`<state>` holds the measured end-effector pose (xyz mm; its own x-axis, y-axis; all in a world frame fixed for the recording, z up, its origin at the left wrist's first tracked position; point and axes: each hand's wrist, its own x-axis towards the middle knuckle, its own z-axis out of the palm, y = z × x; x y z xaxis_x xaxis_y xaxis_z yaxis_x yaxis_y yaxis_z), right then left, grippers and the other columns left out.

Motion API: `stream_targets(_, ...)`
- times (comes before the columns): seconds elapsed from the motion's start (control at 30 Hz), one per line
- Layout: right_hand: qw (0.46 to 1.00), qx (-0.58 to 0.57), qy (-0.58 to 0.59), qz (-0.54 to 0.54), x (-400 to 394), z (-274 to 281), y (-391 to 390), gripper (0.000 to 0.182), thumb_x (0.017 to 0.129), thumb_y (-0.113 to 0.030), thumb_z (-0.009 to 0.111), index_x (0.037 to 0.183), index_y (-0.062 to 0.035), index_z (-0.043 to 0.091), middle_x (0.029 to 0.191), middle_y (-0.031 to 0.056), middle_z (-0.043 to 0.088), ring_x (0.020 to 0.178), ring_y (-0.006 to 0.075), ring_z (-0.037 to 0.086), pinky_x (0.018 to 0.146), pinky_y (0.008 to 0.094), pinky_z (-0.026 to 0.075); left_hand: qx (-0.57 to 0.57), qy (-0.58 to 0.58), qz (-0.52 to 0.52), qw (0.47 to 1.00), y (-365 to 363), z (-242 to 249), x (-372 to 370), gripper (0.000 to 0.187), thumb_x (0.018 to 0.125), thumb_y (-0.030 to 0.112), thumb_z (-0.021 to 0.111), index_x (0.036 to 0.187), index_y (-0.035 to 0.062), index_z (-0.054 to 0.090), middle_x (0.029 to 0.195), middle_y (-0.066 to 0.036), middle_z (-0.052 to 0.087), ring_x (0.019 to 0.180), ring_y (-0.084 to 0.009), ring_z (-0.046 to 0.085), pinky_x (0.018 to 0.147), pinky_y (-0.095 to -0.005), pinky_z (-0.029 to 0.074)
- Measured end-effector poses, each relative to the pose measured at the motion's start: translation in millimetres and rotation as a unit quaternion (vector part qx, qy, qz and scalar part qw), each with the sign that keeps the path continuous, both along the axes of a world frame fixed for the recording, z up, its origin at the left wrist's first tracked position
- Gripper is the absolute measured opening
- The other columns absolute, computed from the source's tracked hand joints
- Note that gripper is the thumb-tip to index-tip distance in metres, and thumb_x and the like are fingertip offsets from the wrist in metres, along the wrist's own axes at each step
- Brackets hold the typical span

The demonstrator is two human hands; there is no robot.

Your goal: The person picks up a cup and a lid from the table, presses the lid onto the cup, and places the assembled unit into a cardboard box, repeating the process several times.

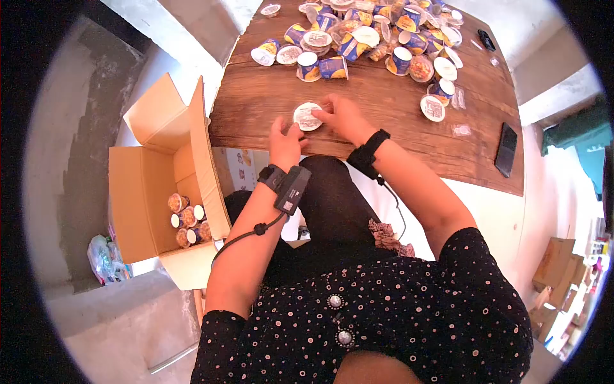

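Touching round white lid: right hand, grip unclear; left hand beside, fingers parted; grainy wooden table.

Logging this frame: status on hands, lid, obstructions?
Left grip open beside printed white lid. Right grip at lid's right edge, hold unclear. Snack-cup heap beyond, not in the way.

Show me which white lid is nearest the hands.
The printed lid between the left hand and right hand; the other lids lie farther off.
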<state>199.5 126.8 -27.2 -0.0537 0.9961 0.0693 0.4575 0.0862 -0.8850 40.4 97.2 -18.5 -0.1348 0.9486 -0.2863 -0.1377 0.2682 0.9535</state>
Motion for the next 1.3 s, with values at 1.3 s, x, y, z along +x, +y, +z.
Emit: stream_targets(1.3,0.852,0.271,-0.259,-0.366,210,28,-50,0.033,0.075,-0.016,0.067,0.103,-0.0021,0.055,0.098,0.0201,0.056,0.096,0.0382,0.053,0.082,0.0421,0.044,0.023,-0.123,-0.169,0.978,-50,29,5,0.03,0.09,0.003,0.052,0.119,-0.003,0.052,0.109,-0.01,0.061,0.095,-0.0162,0.061,0.081,-0.0283,0.052)
